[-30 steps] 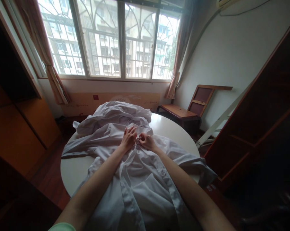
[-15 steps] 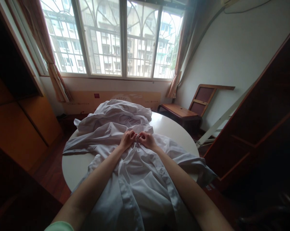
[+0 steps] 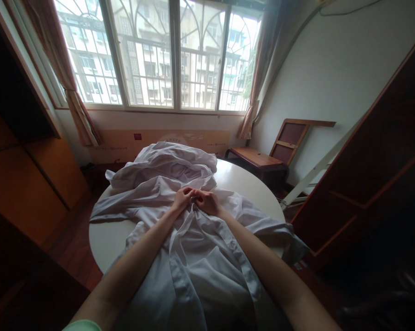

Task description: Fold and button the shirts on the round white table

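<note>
A white shirt [image 3: 200,262] lies spread over a round white table [image 3: 105,239], its open front facing me. My left hand [image 3: 182,198] and my right hand [image 3: 207,202] meet near the shirt's collar, fingers pinched on the two front edges of the fabric. The fingertips touch each other around a small spot of the placket; what is between them is too small to make out. A second crumpled white garment [image 3: 169,163] is heaped at the far side of the table.
A wooden cabinet [image 3: 24,184] stands at the left and dark wooden furniture [image 3: 376,174] at the right. A low wooden bench [image 3: 257,160] and a leaning wooden frame [image 3: 290,138] sit by the wall. Behind the table are a barred window [image 3: 166,55] and curtains.
My left hand's fingers, spread a second ago, have curled shut on the fabric. Both hands have drawn closer together and slightly up toward the collar.
</note>
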Motion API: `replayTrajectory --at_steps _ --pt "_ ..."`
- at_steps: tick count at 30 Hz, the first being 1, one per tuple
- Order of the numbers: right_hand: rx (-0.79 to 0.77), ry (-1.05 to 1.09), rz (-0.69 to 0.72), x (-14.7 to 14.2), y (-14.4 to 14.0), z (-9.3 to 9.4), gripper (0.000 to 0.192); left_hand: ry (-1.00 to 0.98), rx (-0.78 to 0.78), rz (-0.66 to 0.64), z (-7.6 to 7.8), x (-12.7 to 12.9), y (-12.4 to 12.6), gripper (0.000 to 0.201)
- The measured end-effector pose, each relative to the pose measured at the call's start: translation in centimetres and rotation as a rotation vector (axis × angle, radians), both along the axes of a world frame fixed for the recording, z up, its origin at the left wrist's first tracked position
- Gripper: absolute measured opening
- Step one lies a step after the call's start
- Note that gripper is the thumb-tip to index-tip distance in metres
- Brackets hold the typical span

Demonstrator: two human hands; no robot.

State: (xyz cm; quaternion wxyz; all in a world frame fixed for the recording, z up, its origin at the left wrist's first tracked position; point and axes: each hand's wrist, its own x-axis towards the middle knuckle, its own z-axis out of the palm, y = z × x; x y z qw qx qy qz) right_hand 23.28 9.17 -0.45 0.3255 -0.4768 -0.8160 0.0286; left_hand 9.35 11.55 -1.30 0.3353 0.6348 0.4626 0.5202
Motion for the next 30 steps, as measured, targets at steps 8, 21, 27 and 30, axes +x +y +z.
replayTrajectory --at_steps 8,21,27,30 --pt "-0.027 -0.01 -0.07 0.0 -0.16 0.24 0.014 -0.048 -0.051 -0.047 -0.36 -0.39 0.05 0.024" --pt "0.004 -0.017 -0.145 -0.31 -0.23 0.02 0.018 -0.082 -0.091 -0.035 -0.2 -0.35 0.13 0.03" --pt "0.051 -0.037 -0.177 -0.38 -0.28 0.04 0.019 -0.088 -0.092 -0.07 -0.12 -0.45 0.06 0.031" --pt "0.067 -0.019 -0.207 -0.47 -0.32 0.08 0.019 -0.078 -0.098 -0.074 -0.07 -0.43 0.01 0.031"
